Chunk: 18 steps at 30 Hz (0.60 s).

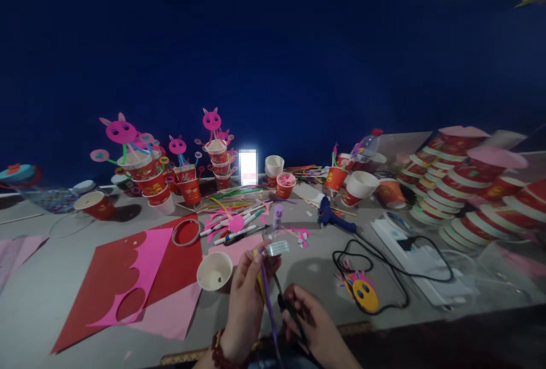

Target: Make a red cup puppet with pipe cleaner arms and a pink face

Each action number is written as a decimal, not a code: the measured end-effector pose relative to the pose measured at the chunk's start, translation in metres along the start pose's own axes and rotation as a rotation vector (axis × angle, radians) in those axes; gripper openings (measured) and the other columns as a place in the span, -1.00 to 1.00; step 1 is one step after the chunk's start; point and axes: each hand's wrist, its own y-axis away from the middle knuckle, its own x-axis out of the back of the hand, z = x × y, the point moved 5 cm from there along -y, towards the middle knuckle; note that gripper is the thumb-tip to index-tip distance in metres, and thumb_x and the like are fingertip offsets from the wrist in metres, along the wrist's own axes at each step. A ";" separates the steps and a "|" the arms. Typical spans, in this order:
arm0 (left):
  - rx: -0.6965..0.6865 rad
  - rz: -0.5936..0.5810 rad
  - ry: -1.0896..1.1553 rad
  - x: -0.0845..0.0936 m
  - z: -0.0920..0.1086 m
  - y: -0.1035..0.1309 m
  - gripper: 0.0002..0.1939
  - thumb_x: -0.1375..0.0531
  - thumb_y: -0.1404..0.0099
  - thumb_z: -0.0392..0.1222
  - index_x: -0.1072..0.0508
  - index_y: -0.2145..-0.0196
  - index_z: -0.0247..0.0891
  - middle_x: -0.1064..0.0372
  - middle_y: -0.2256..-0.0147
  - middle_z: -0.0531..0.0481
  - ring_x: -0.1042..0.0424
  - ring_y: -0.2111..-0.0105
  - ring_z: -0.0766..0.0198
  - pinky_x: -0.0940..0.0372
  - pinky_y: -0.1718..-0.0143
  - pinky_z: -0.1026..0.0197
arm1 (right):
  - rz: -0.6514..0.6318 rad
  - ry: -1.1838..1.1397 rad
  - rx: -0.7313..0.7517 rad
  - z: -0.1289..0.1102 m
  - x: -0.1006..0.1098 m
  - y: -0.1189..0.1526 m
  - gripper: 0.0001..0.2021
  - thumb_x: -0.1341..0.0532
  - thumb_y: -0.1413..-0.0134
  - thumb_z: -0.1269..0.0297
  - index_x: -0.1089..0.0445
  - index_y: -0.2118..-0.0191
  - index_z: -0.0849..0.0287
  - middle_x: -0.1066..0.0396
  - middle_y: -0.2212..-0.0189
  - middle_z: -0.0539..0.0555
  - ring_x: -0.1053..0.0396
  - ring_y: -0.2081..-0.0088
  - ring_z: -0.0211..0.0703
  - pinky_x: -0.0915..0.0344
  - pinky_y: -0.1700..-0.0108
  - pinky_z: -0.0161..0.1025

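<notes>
Over gray tabletop (29, 318), left grip (245, 290) pinches purple strip (268, 295) trailing below it; right grip (314, 316) clasps black scissors (282, 303)

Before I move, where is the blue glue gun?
In the head view, the blue glue gun lies on the table right of centre, between the purple tube and the white power strip, beyond the right hand.

On a worktable (25, 306), a paper cup (214, 272) sits between paper sheets (96, 286) and the left hand (245, 295), markers (245, 234) behind. Cup figures (156, 189) stand back left; a glue gun (333, 216) lies left of a power strip (430, 289), stacked cups (447, 184) behind.
</notes>
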 end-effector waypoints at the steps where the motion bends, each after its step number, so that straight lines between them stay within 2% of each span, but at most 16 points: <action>1: 0.008 -0.002 0.000 0.001 -0.002 0.001 -0.69 -0.44 -0.11 -0.04 -0.57 0.23 -0.22 -0.60 0.09 -0.08 -0.58 0.08 0.10 -0.41 -0.07 0.06 | 0.017 -0.019 0.004 -0.001 -0.001 -0.001 -0.47 -0.35 0.09 -0.27 -0.17 0.40 0.08 -0.08 0.60 -0.19 -0.07 0.61 -0.38 -0.03 0.60 -0.44; 7: 0.008 -0.064 0.017 -0.001 -0.004 0.003 -0.74 -0.40 -0.18 -0.05 -0.57 0.22 -0.21 -0.58 0.06 -0.10 -0.54 0.01 0.07 -0.40 -0.10 0.02 | 0.051 -0.065 0.014 -0.003 -0.005 -0.007 -0.39 -0.40 0.25 -0.31 -0.14 0.43 0.07 -0.03 0.60 -0.19 -0.02 0.61 -0.37 -0.08 0.59 -0.42; 14: 0.002 -0.061 -0.003 0.000 -0.003 0.003 -0.73 -0.41 -0.17 -0.04 -0.58 0.22 -0.21 -0.57 0.05 -0.10 -0.54 0.01 0.07 -0.41 -0.09 0.04 | 0.028 0.070 0.053 -0.005 -0.002 -0.008 -0.44 -0.37 0.11 -0.23 -0.07 0.48 0.07 -0.02 0.65 -0.21 -0.01 0.64 -0.38 -0.06 0.58 -0.42; 18: -0.010 -0.077 -0.033 0.001 -0.003 0.003 -0.73 -0.39 -0.20 -0.04 -0.58 0.19 -0.21 -0.58 0.08 -0.10 -0.54 0.02 0.08 -0.41 -0.06 0.07 | 0.064 0.010 0.104 -0.001 -0.002 -0.008 -0.45 -0.36 0.16 -0.30 -0.18 0.44 0.08 -0.13 0.60 -0.15 -0.11 0.58 -0.31 -0.21 0.51 -0.36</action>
